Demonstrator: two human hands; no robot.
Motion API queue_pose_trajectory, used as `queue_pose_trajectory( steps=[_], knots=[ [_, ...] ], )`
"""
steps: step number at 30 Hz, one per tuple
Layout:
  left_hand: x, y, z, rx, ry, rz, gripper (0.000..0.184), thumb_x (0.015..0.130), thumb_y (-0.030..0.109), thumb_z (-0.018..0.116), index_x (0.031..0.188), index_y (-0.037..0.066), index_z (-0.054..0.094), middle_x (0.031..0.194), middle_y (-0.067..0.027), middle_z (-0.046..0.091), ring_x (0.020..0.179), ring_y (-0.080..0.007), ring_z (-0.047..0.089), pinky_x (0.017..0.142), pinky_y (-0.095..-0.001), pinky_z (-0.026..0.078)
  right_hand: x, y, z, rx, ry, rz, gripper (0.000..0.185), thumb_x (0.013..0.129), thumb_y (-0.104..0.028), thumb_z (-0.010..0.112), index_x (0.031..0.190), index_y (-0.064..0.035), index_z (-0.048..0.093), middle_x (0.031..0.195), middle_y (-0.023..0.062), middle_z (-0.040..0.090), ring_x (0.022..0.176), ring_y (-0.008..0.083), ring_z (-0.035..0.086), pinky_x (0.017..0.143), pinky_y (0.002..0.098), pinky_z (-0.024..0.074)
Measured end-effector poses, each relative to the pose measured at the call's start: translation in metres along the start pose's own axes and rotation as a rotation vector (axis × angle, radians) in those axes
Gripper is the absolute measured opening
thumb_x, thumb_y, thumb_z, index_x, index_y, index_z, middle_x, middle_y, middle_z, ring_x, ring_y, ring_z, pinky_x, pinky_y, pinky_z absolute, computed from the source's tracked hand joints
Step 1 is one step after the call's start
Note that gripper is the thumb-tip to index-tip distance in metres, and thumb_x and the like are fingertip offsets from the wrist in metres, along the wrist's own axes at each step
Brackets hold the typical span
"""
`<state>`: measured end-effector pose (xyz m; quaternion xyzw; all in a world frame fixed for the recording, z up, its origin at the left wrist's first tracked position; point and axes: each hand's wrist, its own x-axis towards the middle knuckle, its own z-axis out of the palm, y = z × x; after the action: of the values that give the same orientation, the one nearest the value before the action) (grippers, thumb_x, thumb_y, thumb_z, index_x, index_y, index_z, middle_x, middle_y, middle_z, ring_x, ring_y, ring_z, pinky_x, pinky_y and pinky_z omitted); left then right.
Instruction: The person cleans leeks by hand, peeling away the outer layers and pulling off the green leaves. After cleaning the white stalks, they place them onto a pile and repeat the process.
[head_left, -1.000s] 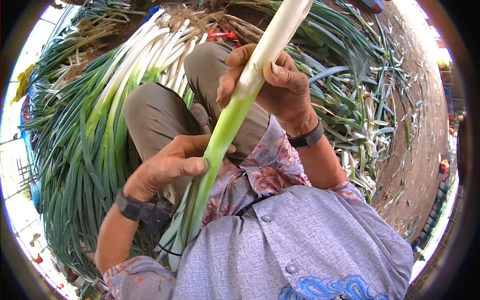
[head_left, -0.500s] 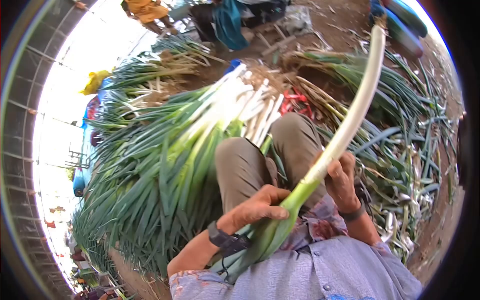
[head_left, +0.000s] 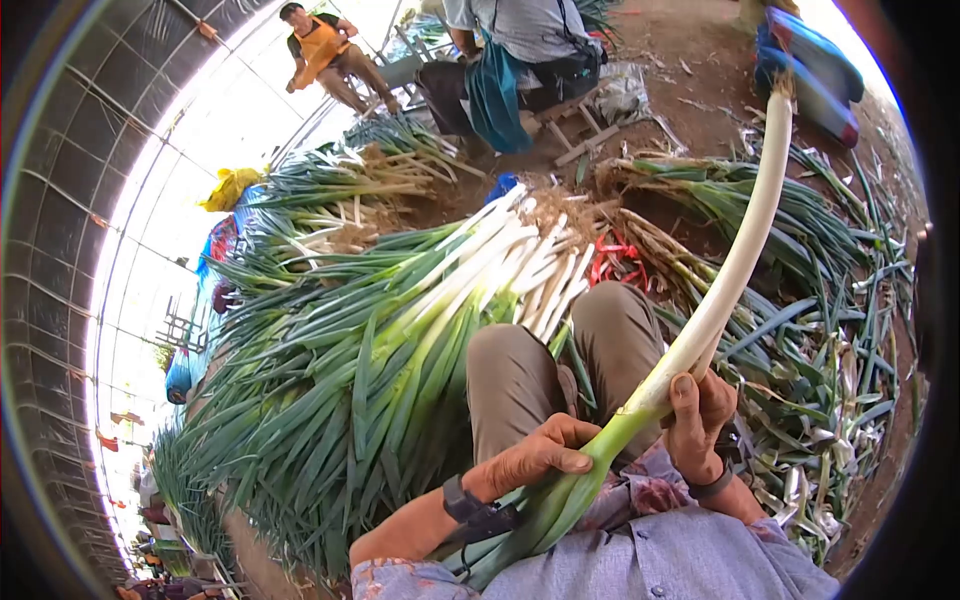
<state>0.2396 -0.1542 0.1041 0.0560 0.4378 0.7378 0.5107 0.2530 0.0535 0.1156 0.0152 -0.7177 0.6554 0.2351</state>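
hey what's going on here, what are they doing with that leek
A person's bare left hand holds one long white-and-green leek by its green part, and their bare right hand holds the pale stalk farther up. The leek's root end points up and away from them. A big heap of green-leaved, white-stalked leeks lies to their left, and loose green and whitish leaves lie to their right.

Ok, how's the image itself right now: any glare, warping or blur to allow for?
Head view: strong glare washes out the background around the yellow item; head view: fisheye warping bows the dark gridded sheeting, with black corners; head view: left hand, right hand and leek look fairly clear, though lens bend may exaggerate the leek's curve.
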Motion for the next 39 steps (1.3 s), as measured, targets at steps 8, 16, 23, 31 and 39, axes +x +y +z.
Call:
queue_pose_trajectory(
  steps=[8,16,23,31,39],
  knots=[
    [-0.006,0.008,0.008,0.438,0.296,0.021,0.032,0.084,0.021,0.07,0.103,-0.004,0.064,0.086,0.0,0.064,0.077,-0.0043,0.055,0.068,-0.0208,0.045,0.008,0.006,0.0,0.505,0.017,0.43,0.023,0.09,-0.02,0.059,0.081,0.0006,0.062,0.071,0.0049,0.061,0.057,0.0097,0.055,0.05,0.0238,0.0435],
    [-0.003,0.02,0.031,0.836,0.6,0.084,0.019,0.079,0.015,0.071,0.091,0.0,0.069,0.076,-0.0094,0.067,0.07,-0.0105,0.059,0.063,-0.0279,0.047,0.024,-0.006,-0.017,0.66,-0.104,0.65,0.03,0.083,-0.023,0.06,0.095,0.0049,0.065,0.084,0.0066,0.065,0.071,0.0134,0.063,0.062,0.026,0.0513],
    [0.008,-0.003,0.019,0.913,0.705,0.022,0.019,0.074,0.011,0.072,0.084,-0.003,0.065,0.064,-0.0045,0.06,0.06,-0.0094,0.054,0.057,-0.0262,0.044,0.044,0.044,-0.081,0.999,0.141,0.5,0.016,0.088,-0.019,0.06,0.095,-0.0058,0.057,0.08,0.0036,0.061,0.059,0.0092,0.057,0.046,0.02,0.0431],
    [-0.014,-0.019,0.007,0.544,0.439,-0.215,0.021,0.072,0.012,0.071,0.083,-0.003,0.065,0.065,0.0003,0.058,0.063,-0.0071,0.052,0.058,-0.0251,0.042,0.16,0.137,-0.241,-0.803,0.687,-0.461,0.029,0.083,-0.019,0.063,0.064,0.0031,0.061,0.051,0.0039,0.049,0.05,0.0134,0.048,0.049,0.0349,0.0367],
    [-0.031,-0.012,-0.016,0.888,0.492,-0.159,0.027,0.068,0.016,0.075,0.082,-0.004,0.064,0.061,-0.009,0.056,0.058,-0.011,0.051,0.057,-0.0294,0.042,0.16,0.187,-0.48,-1.681,0.141,0.191,0.043,0.082,-0.036,0.054,0.089,0.0038,0.068,0.085,0.0296,0.065,0.086,0.0458,0.064,0.076,0.0525,0.049]
  ],
)
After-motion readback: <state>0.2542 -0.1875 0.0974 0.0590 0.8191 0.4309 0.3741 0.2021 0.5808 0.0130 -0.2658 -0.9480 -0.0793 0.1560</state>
